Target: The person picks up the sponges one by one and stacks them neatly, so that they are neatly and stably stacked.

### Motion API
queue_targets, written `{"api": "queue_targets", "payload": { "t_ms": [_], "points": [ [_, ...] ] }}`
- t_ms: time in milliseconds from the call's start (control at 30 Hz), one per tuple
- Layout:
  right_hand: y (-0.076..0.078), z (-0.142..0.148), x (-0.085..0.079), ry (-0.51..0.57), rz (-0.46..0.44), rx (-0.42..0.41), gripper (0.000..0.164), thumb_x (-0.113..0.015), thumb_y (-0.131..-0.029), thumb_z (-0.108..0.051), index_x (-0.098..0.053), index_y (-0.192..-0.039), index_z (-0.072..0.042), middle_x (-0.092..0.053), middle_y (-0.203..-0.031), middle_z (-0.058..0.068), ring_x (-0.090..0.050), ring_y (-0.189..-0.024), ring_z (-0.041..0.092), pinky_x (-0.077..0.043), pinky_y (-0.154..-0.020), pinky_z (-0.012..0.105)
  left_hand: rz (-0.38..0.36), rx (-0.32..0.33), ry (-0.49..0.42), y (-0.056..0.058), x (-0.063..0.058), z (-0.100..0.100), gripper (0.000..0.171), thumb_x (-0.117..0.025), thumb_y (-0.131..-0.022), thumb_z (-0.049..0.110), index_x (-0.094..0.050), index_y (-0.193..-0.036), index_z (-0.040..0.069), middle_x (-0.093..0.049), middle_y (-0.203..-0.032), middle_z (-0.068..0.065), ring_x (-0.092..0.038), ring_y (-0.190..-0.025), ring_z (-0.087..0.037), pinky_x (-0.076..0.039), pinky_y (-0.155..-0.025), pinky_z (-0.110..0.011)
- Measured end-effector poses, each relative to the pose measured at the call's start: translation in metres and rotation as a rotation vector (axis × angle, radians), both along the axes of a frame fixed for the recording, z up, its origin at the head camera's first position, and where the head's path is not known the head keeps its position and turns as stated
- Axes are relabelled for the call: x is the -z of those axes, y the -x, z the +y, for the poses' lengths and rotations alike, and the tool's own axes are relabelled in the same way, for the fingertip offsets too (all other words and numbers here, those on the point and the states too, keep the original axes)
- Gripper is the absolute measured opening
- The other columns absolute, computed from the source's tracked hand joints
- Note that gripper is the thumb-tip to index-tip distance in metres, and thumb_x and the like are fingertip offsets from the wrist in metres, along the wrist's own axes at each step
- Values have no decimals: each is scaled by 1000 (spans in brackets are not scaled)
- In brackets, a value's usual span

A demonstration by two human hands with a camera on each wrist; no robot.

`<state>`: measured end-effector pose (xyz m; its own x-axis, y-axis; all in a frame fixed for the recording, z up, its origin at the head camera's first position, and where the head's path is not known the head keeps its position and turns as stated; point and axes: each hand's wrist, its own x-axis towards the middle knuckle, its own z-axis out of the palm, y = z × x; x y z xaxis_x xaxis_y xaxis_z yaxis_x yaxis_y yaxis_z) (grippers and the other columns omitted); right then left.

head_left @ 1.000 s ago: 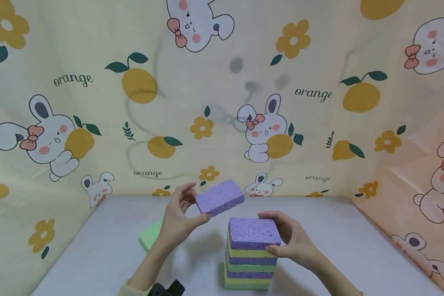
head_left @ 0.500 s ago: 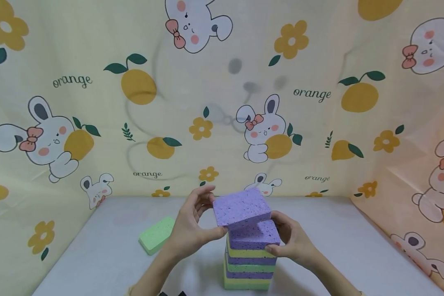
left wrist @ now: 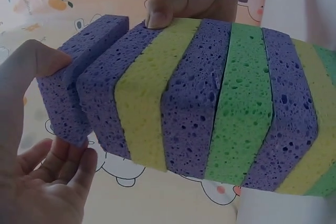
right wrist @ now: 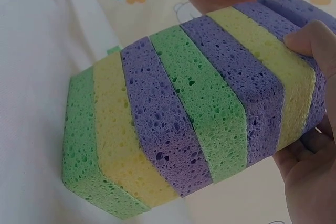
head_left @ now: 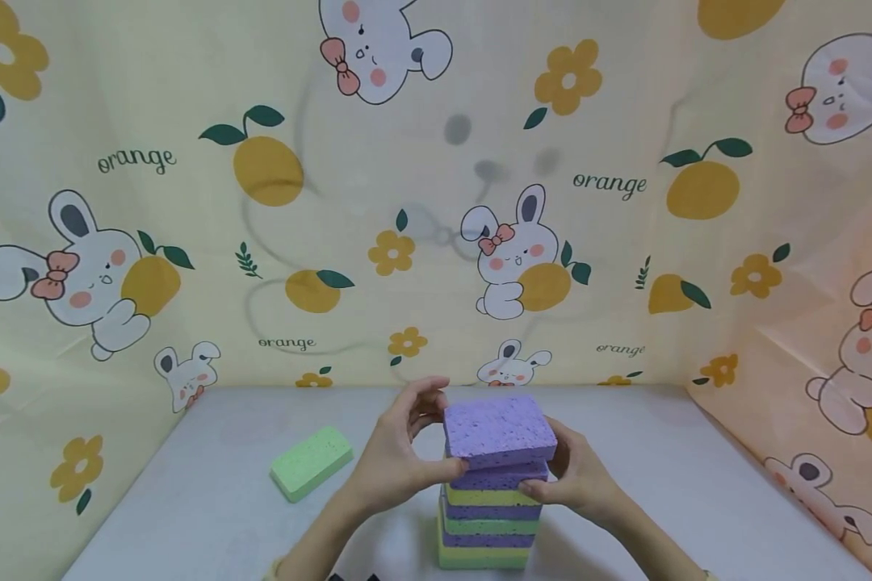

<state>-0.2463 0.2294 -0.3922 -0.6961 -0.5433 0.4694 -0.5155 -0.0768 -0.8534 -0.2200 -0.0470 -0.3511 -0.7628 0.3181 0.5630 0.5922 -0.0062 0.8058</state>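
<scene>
A purple sponge (head_left: 500,428) is pinched between the thumb and fingers of my left hand (head_left: 400,452). It lies slightly tilted just over a stack of sponges (head_left: 490,524) in green, yellow and purple layers. In the left wrist view, a narrow wedge of space shows between the held sponge (left wrist: 63,103) and the purple sponge (left wrist: 105,87) that tops the stack. My right hand (head_left: 581,472) grips the stack's upper part from the right, thumb in front. Its fingers behind the stack are partly hidden. In the right wrist view, the stack's lowest layer is a green sponge (right wrist: 84,140) on the table.
A single green sponge (head_left: 311,464) lies on the white table (head_left: 211,500), left of the stack and beyond my left forearm. A patterned cloth (head_left: 407,161) with rabbits and oranges rises behind the table and along both sides.
My left hand has brought the purple sponge rightward and down from the stack's upper left to just over its top. The lone green sponge has come fully into view. My right hand keeps its grip.
</scene>
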Motion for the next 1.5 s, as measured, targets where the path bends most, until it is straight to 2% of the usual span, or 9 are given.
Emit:
{"api": "queue_targets", "payload": {
  "t_ms": [133, 333, 600, 833, 1067, 1267, 1500],
  "points": [
    [0, -1, 0, -5, -4, 6, 65, -75, -74, 7, -48, -133, 4, -62, -111, 24, -65, -94, 26, -57, -85, 38, -15, 7, 44, 1, 2, 1, 84, -85, -67, -1, -45, -140, 14, -53, -114, -11, -55, -109, -19, -46, -102, -32],
    [1, -3, 0, 2, -8, -2, 68, -76, -73, 8, -48, -134, 3, -61, -114, 23, -64, -95, 26, -58, -80, 42, -38, 35, 76, 3, 3, -1, 87, -84, -68, -1, -42, -142, 13, -53, -113, -11, -56, -108, -19, -47, -101, -32],
    [-2, -1, -8, -56, 0, -1, 70, -77, -76, 5, -45, -139, 0, -59, -123, 22, -63, -102, 30, -57, -86, 40, -66, 53, 63, 2, 3, -3, 90, -83, -67, -4, -39, -144, 12, -54, -113, -12, -57, -107, -21, -48, -100, -33],
    [-3, 3, -9, 5, -95, -94, 63, -70, -84, 0, -42, -141, 4, -54, -126, 27, -60, -107, 34, -55, -88, 46, -72, 60, 59, 2, 4, -2, 90, -83, -67, -5, -39, -143, 12, -53, -114, -13, -57, -108, -21, -48, -100, -33],
    [-4, 2, -8, 17, -129, -85, 57, -69, -84, 3, -46, -135, 5, -57, -121, 26, -62, -103, 32, -57, -84, 47, -92, 73, 49, 1, 5, -4, 88, -87, -70, 3, -39, -143, 14, -53, -117, -12, -55, -113, -21, -47, -101, -33],
    [-3, 1, -9, 30, -147, -97, 56, -69, -83, 4, -47, -135, 5, -58, -121, 25, -62, -102, 32, -56, -85, 48, -101, 14, 67, -2, 10, -13, 88, -91, -70, 18, -41, -143, 18, -56, -119, -7, -54, -116, -18, -46, -103, -35],
    [-2, 0, -7, 43, -145, -99, 56, -69, -83, 4, -47, -135, 6, -58, -120, 25, -62, -103, 31, -56, -86, 48, -85, -69, 132, -4, 20, -40, 85, -90, -72, 23, -42, -142, 18, -59, -118, -4, -55, -116, -17, -45, -103, -32]
  ]
}}
